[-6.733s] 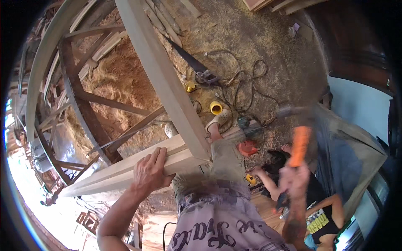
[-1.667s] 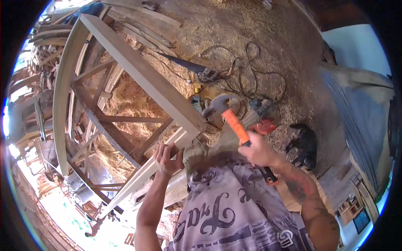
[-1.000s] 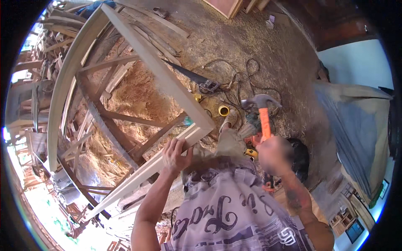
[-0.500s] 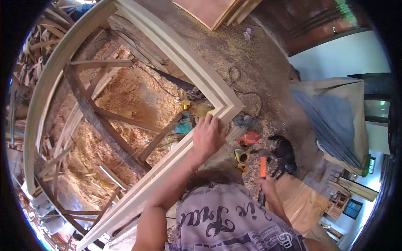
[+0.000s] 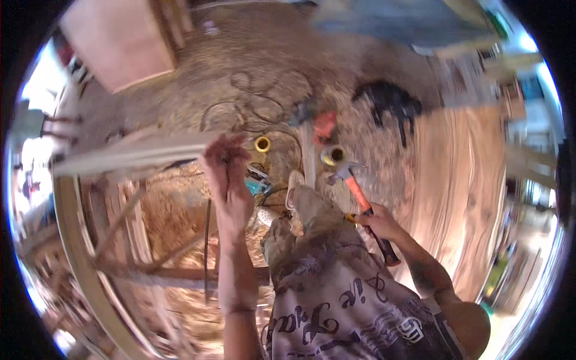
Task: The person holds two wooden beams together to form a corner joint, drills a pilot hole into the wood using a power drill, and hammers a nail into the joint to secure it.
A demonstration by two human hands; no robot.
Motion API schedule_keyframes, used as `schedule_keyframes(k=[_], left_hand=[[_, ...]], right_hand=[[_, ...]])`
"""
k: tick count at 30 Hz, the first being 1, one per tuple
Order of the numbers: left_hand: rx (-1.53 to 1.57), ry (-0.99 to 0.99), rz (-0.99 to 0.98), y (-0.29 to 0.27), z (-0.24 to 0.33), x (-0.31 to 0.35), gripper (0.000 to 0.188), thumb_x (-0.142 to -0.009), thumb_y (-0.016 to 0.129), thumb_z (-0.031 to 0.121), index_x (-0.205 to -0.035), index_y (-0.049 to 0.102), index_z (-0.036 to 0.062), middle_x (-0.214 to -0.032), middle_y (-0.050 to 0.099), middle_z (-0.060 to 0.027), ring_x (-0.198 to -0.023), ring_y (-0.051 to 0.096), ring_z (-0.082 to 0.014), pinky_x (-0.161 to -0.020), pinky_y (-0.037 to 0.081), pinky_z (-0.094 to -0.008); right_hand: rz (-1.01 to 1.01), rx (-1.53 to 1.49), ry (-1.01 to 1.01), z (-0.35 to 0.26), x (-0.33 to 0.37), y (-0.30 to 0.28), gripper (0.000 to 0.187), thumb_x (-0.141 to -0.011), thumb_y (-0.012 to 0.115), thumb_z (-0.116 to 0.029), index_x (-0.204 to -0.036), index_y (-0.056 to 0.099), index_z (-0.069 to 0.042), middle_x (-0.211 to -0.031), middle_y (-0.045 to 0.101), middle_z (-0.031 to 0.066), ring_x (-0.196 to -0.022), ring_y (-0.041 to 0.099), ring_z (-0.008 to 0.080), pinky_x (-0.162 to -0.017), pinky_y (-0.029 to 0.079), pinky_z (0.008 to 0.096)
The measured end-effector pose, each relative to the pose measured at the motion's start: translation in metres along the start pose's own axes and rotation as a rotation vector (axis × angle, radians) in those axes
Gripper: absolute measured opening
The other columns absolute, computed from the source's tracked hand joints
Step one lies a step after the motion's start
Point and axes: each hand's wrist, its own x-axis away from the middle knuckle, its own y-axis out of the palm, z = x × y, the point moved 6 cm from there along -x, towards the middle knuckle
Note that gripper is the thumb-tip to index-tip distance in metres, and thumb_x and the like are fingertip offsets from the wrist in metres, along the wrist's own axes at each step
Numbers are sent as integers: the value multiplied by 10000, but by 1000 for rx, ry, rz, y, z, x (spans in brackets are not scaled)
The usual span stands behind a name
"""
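Observation:
My left hand (image 5: 229,177) is at the near corner of a large pale wooden frame (image 5: 135,153), its bunched fingers over the end of a rail. Motion smears the fingertips, and the hand and forearm hide part of the corner. In my right hand (image 5: 381,223) is a claw hammer (image 5: 359,195) with an orange and black handle. Its metal head points up and away from me, apart from the frame. The fingers close round the dark part of the handle.
Near my feet are a teal power tool (image 5: 257,186), a yellow ring-shaped roll (image 5: 262,144) and a can (image 5: 332,156). A cable (image 5: 246,108) loops over the dusty floor. A black dog (image 5: 390,101) is ahead; wooden boards (image 5: 459,186) lie at right. Panels (image 5: 117,42) stand far left.
My view has swung to the right, so the frame now appears farther left and more edge-on. The hammer, still in my right hand, shows more fully, with its head nearer the middle.

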Motion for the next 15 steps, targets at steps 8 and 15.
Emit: schedule_keyframes(k=[8,15], left_hand=[[34,-950,-579,156,-182,123,266,-1023,522,75,-1274,562,0,-1091,673,-99,-964,652,-189,-817,520,-336],[-630,-535,-821,183,-147,65,233,-1007,602,181,-1174,670,35,-1127,698,-125,-993,668,-181,-830,531,-343]], right_hand=[[34,-208,352,179,-19,14,290,-873,691,-210,-890,599,64,-605,583,83,-557,595,200,-537,454,405],[194,-465,436,215,-14,12,256,-950,637,-270,-869,500,-70,-554,482,8,-456,523,151,-383,423,362]])
